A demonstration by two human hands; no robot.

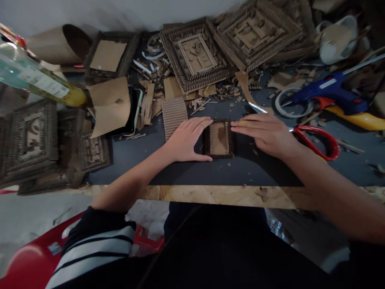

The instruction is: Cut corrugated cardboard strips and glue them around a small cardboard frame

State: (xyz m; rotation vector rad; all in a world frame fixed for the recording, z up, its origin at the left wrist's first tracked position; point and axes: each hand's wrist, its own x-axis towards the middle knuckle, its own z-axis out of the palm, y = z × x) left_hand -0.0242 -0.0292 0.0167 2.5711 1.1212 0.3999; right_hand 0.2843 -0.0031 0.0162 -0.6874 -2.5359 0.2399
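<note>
A small rectangular cardboard frame [219, 140] lies on the dark work surface, with a ridged dark border around a plain brown panel. My left hand [187, 138] spans its left side, fingers at the upper corner and thumb by the lower one, holding it between them. From the other side, my right hand [266, 132] reaches in with straight fingers lying close together, tips against the upper right edge. Beside my left fingers is a piece of corrugated cardboard [173, 114]. Red-handled scissors [319, 140] lie partly under my right hand.
Larger ridged cardboard frames [198, 56] stand at the back among scraps. To the right are a blue glue gun [333, 94], a tape roll [282, 105] and a white cup [338, 40]. More frames [33, 138] and a bottle [39, 78] are left. The wooden table edge [192, 195] runs in front.
</note>
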